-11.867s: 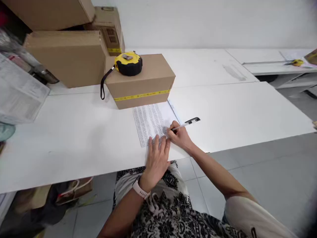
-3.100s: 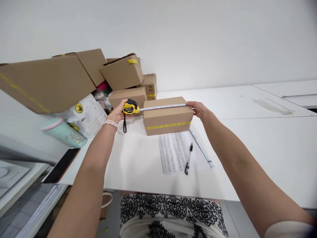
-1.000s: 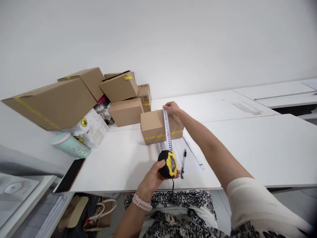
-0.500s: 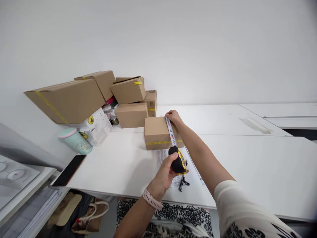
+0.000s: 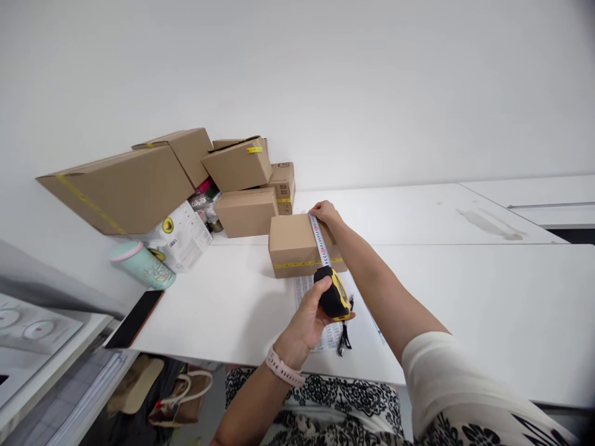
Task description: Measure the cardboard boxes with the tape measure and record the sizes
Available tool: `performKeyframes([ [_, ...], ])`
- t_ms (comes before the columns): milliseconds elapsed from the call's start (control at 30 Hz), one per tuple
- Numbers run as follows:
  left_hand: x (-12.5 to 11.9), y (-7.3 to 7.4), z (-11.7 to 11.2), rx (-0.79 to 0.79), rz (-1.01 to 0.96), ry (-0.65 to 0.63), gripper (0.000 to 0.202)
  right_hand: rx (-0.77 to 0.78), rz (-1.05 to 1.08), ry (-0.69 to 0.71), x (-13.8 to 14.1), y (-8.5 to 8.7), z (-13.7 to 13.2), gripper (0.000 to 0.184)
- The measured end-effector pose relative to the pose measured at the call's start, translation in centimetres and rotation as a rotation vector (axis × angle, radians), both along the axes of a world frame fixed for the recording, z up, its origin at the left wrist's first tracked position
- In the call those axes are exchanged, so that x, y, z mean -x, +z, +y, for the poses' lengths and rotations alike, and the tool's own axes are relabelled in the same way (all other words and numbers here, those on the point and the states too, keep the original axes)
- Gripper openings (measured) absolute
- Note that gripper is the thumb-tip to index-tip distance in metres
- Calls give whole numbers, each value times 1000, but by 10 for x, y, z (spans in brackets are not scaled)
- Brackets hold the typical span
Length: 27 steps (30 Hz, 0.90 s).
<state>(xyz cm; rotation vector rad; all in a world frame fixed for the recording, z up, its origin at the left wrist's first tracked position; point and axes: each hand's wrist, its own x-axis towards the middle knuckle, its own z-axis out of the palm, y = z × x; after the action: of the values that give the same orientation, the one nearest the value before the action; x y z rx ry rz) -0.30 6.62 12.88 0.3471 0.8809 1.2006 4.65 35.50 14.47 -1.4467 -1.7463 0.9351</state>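
Got L hand [image 5: 304,321] round tape measure [image 5: 333,296] in front of box [image 5: 289,238], R hand [image 5: 327,213] pinching blade [image 5: 318,240] end at its far edge. Case [image 5: 331,303] prob grippy, blade springy imo; I'd hold case sides.

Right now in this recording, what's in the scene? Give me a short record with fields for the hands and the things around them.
Left hand: grips the tape measure, in front of the box
Right hand: holds the blade's end at the box's far top edge
Blade: extended across the box's top
Box: on the table, yellow tape along its near side
Paper: printed, in front of the box, partly hidden
Other boxes: piled at back left
Bottle: teal, at left
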Motion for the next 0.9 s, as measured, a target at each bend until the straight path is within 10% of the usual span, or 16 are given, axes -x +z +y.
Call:
performKeyframes([
  [733, -13, 4, -7, -51, 102, 69, 56, 15, -54, -2, 3, 15, -13, 15],
  [900, 10, -1, -22, -182, 174, 30, 54, -40, 313, 40, -12, 25, -9, 32],
])
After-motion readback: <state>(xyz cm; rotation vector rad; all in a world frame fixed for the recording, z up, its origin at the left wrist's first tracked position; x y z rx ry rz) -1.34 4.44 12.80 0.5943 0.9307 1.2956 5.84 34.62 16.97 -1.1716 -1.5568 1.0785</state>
